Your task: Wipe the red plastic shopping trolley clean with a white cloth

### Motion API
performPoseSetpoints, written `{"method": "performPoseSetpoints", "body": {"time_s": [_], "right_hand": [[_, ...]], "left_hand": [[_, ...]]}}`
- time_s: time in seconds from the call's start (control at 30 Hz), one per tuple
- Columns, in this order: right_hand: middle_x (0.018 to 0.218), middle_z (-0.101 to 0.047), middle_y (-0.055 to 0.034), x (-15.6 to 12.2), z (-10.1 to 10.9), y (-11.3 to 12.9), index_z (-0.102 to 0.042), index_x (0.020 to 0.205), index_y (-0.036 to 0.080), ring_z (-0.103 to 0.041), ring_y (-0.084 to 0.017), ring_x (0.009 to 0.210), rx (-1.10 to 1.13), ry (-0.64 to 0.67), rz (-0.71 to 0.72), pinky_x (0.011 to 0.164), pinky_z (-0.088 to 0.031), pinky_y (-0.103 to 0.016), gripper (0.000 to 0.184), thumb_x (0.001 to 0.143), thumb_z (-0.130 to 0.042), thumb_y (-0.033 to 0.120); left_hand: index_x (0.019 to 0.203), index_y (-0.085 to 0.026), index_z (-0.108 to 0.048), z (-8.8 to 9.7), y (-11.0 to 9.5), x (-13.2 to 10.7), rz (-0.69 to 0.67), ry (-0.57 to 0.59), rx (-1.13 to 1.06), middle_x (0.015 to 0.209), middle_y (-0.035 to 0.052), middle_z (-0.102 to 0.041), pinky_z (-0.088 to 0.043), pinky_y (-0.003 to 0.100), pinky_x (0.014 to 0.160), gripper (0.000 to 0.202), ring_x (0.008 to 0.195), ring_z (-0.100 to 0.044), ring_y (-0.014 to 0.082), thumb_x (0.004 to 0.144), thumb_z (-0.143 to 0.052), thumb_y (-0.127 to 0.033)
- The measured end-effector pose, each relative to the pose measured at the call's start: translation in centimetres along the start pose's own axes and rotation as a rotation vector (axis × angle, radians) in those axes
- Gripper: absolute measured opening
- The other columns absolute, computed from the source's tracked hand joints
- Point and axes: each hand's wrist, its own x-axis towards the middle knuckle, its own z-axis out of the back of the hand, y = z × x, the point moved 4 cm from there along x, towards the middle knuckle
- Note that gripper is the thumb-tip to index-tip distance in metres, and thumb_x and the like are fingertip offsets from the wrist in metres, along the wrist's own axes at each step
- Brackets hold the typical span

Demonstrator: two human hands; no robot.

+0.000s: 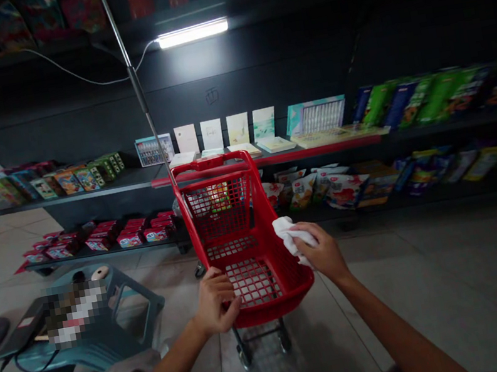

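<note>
One white cloth was gripped in the right hand's closed fingers, against the 2 o'clock rim of a red cart on the tile floor; the left hand's fingers curled closed over its 7 o'clock rim.

A pixelated patch blurs whatever lies on the stool, so we cannot tell what it is. Behind the mesh of the cart, we cannot make out a yellow-orange pack. The right hand hides part of a cloth, and the cart's rim hides the fingertips of the left hand. The top edge cuts off the upper goods, the right edge cuts off the shelf packs, and their labels are too small for us to read.
</note>
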Motion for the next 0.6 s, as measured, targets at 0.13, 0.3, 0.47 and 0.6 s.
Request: {"method": "performPoseSetpoints", "body": {"time_s": [0.13,0.3,0.47,0.6], "right_hand": [[0.115,-0.068,-0.0105,0.1,0.0,0.1,-0.071,0.103,0.019,-0.063,-0.024,0.109,0.018,0.005,-0.008,0.102,-0.047,-0.040,0.025,0.084,-0.060,0.033],[0.117,-0.069,-0.0102,-0.1,-0.9,-0.2,-0.070,0.106,0.020,-0.064,-0.024,0.112,0.006,0.074,0.004,0.104,-0.046,-0.040,0.027,0.087,-0.059,0.036],[0.126,-0.068,-0.0113,-1.0,-1.7,0.4,-0.068,0.116,0.020,-0.064,-0.025,0.114,-0.016,0.110,-0.053,0.103,-0.048,-0.039,0.035,0.089,-0.059,0.040],[0.139,-0.062,-0.0124,-2.1,-2.2,1.0,-0.062,0.128,0.021,-0.063,-0.026,0.119,-0.043,0.129,-0.089,0.103,-0.049,-0.040,0.046,0.087,-0.060,0.042]], "left_hand": [[0.055,-0.020,-0.049,1.3,1.4,0.5,0.140,0.057,-0.103,0.056,-0.0002,-0.057,-0.042,0.034,0.078,0.051,0.056,-0.050,0.0127,0.102,-0.034,-0.030],[0.059,-0.019,-0.060,2.0,3.3,0.9,0.283,0.074,-0.059,0.060,0.0008,-0.062,-0.045,0.031,0.073,0.050,0.058,-0.056,0.0126,0.103,-0.039,-0.032],[0.085,-0.021,-0.073,3.5,5.0,1.4,0.447,-0.204,-0.019,0.122,0.0080,-0.069,-0.046,0.039,0.105,0.027,0.120,-0.062,0.0233,0.097,-0.051,-0.030],[0.134,-0.022,-0.059,3.2,7.3,0.8,0.567,-0.280,0.062,0.160,0.0116,-0.037,-0.023,0.055,0.125,0.049,0.154,-0.025,0.0313,0.086,-0.062,-0.027]]}}
